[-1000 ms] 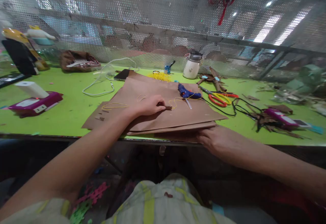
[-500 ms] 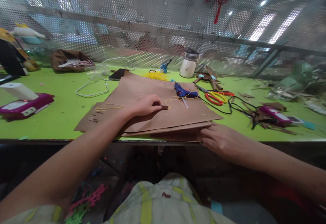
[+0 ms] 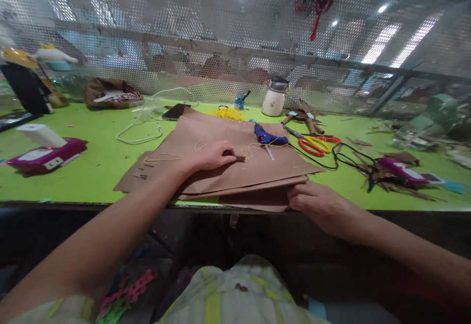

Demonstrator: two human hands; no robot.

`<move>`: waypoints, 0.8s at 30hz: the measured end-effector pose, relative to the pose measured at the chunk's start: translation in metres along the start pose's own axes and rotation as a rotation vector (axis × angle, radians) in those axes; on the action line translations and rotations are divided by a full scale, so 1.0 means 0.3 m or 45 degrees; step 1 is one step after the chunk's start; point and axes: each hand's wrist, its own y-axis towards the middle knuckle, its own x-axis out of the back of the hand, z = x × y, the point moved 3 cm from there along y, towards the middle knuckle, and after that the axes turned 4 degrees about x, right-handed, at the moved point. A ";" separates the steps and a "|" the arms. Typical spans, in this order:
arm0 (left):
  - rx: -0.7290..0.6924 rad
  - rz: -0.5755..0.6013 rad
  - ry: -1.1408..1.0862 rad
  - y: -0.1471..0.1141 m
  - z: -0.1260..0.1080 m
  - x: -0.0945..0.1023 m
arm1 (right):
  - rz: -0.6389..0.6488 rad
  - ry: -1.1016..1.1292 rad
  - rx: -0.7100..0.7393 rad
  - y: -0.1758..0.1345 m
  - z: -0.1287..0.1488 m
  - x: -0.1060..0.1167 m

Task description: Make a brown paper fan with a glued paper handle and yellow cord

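My left hand (image 3: pixel 215 155) lies on a stack of brown paper sheets (image 3: pixel 221 130), fingers closed around a small rolled piece of brown paper (image 3: pixel 241 158). Yellow string (image 3: pixel 253 149) trails beside that roll, and another loop of it lies left of the hand. At the table's front edge my right hand (image 3: pixel 318 201) pinches the corner of a lower brown paper sheet (image 3: pixel 253 200), which sticks out from beneath the stack. A blue glue gun (image 3: pixel 270 135) rests on top of the paper. A few thin brown strips (image 3: pixel 140 173) lie at the stack's left.
Scissors with orange and yellow handles (image 3: pixel 314 143) lie right of the glue gun, near its black cord. A white jar (image 3: pixel 274 99) stands behind. Purple power strips (image 3: pixel 51 156) sit at left and right. Paper scraps and a phone (image 3: pixel 174 112) are also on the green table (image 3: pixel 99 164).
My right hand has drawn the lower sheet slightly toward me, so more of it shows at the table edge. The left hand stays on the stack. The view has shifted a little.
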 end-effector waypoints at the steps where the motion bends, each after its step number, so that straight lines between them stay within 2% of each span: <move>1: 0.006 -0.002 0.000 0.000 0.001 0.000 | 0.003 0.093 -0.010 -0.012 0.007 0.007; 6: 0.008 0.001 -0.004 0.001 0.008 -0.002 | -0.040 0.419 -0.158 -0.101 0.051 0.025; 11: 0.024 -0.007 0.006 0.003 0.009 -0.003 | -0.107 0.368 -0.191 -0.201 0.115 0.045; 15: 0.017 -0.010 0.009 0.008 0.002 -0.002 | -0.283 0.307 -0.185 -0.238 0.163 0.089; 20: 0.011 -0.013 -0.020 0.005 0.004 0.000 | -0.526 0.222 -0.382 -0.261 0.174 0.128; 24: 0.025 -0.026 -0.037 0.005 0.010 -0.001 | -0.774 0.141 -0.425 -0.258 0.185 0.201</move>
